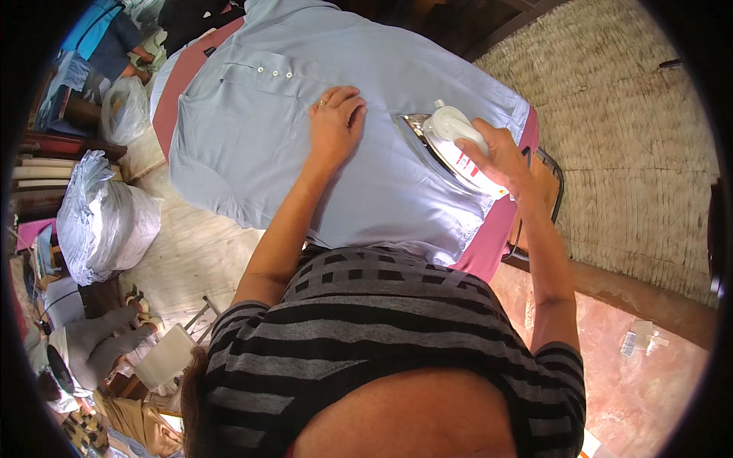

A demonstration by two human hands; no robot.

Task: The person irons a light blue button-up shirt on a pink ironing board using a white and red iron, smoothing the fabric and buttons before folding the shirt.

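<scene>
We hold a white electric iron [450,128] at a pale blue button-placket shirt [252,145], spread over an ironing board with a dusky-pink cover [489,248].
Our hands are apart. From the centre of our view, our left hand [334,128] lies on the fabric near half past eleven, fingers loosely curved; our right hand [500,156] wraps the iron's handle near two o'clock, its nose aimed towards ten. Three white buttons [275,73] sit at eleven, a bulging plastic bag [111,221] at nine.

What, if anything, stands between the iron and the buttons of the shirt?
The left hand: it rests on the shirt, across the direct line from the iron in the right hand to the buttons. Nothing else visible stands there.
</scene>
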